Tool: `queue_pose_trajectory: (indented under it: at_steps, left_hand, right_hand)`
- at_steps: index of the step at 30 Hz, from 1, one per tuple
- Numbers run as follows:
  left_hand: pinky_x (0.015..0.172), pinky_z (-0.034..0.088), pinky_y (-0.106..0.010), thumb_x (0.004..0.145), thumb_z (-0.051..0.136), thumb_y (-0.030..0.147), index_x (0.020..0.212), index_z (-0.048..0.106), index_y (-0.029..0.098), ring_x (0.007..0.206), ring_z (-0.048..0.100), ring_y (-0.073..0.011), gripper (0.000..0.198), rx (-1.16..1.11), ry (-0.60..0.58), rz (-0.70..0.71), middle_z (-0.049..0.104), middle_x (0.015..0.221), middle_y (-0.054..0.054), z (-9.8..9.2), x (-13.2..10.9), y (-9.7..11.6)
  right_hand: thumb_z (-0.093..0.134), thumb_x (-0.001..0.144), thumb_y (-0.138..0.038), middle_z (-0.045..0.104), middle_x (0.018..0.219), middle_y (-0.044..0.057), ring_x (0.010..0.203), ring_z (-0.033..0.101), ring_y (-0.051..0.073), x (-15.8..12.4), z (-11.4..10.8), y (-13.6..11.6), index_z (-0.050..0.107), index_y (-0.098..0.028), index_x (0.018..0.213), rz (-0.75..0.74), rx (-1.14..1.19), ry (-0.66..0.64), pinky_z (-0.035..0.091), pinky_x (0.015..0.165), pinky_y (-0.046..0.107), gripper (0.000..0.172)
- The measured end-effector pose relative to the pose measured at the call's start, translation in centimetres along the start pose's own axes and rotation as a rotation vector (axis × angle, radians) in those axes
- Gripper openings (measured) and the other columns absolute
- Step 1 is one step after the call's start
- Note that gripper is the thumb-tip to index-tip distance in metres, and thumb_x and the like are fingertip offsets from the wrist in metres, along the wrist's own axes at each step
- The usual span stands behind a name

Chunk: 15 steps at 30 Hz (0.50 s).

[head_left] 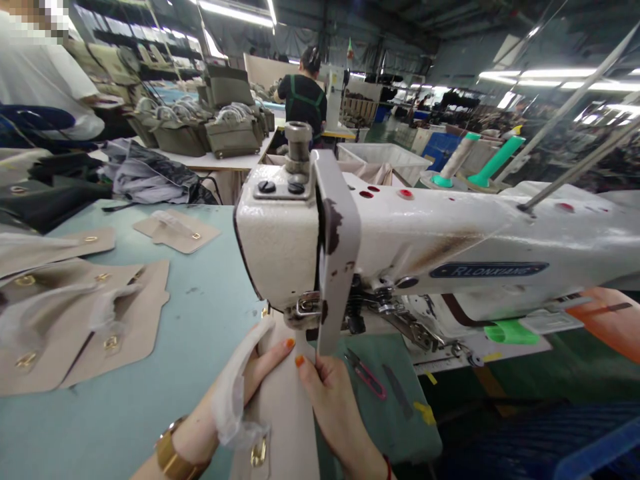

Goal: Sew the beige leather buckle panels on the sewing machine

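A beige panel [287, 413] with gold clasps and a strap wrapped in white film [230, 400] runs under the head of a white sewing machine [280, 247]. On the panel's left part lies my left hand [265, 370], its thumb stretched toward the machine; its other fingers are hidden under the strap and panel. At the panel's right edge, my right hand [333, 397] grips it, thumb on top and fingers curled. The needle area is mostly hidden behind the machine's upright grey bar [337, 253].
More beige panels [145, 320] lie at the left on the green table [200, 267]. Pink-handled snips [367, 377] rest right of my right hand. Grey-black cloth [150, 173] and dark bags [233, 137] are behind. Thread cones [495, 160] stand beyond the machine. Other people sit or stand further off.
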<state>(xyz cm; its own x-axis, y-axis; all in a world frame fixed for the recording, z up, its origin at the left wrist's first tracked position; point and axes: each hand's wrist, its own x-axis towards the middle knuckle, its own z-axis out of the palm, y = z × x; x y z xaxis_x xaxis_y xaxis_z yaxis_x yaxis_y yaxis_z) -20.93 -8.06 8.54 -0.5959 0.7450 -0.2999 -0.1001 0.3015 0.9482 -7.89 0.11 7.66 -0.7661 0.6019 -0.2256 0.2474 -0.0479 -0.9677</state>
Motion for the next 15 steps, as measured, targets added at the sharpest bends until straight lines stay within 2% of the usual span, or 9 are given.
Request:
queue_pose_trajectory:
  at_steps: [3, 6, 12, 15]
  left_hand:
    - [0.091, 0.050, -0.041, 0.077, 0.063, 0.054, 0.114, 0.061, 0.018, 0.105, 0.063, -0.0341, 0.051, 0.013, -0.035, 0.046, 0.069, 0.112, -0.011, -0.3, 0.6, 0.6]
    - [0.100, 0.043, -0.041, 0.079, 0.063, 0.049, 0.114, 0.062, 0.020, 0.115, 0.057, -0.0331, 0.045, 0.052, -0.013, 0.155, 0.066, 0.118, -0.009, -0.6, 1.5, 0.4]
    - [0.106, 0.037, -0.049, 0.076, 0.069, 0.045, 0.125, 0.057, 0.018, 0.120, 0.053, -0.0346, 0.057, 0.036, -0.033, 0.220, 0.065, 0.119, -0.012, -1.3, 3.4, -0.5]
    - [0.109, 0.032, -0.049, 0.077, 0.066, 0.046, 0.120, 0.060, 0.018, 0.123, 0.051, -0.0330, 0.052, 0.054, -0.072, 0.256, 0.068, 0.113, -0.012, -1.4, 4.0, 0.1]
  right_hand:
    - [0.045, 0.088, -0.045, 0.038, 0.059, 0.000, 0.055, 0.032, 0.007, 0.4, 0.0, -0.1, 0.044, -0.014, 0.061, 0.038, 0.012, -0.004, 0.020, 0.046, 0.018, 0.041]
    - [0.047, 0.087, -0.047, 0.042, 0.059, 0.000, 0.057, 0.037, 0.009, 0.8, 0.0, -0.2, 0.049, -0.013, 0.062, 0.010, -0.006, 0.026, 0.024, 0.046, 0.017, 0.041]
    - [0.048, 0.085, -0.050, 0.049, 0.066, 0.003, 0.068, 0.046, 0.013, 1.5, 0.0, -0.7, 0.054, -0.014, 0.066, -0.034, -0.018, 0.082, 0.032, 0.052, 0.017, 0.041]
    - [0.048, 0.084, -0.053, 0.048, 0.065, 0.003, 0.068, 0.046, 0.013, 1.8, 0.3, -0.3, 0.052, -0.014, 0.065, -0.026, -0.009, 0.106, 0.033, 0.053, 0.017, 0.043]
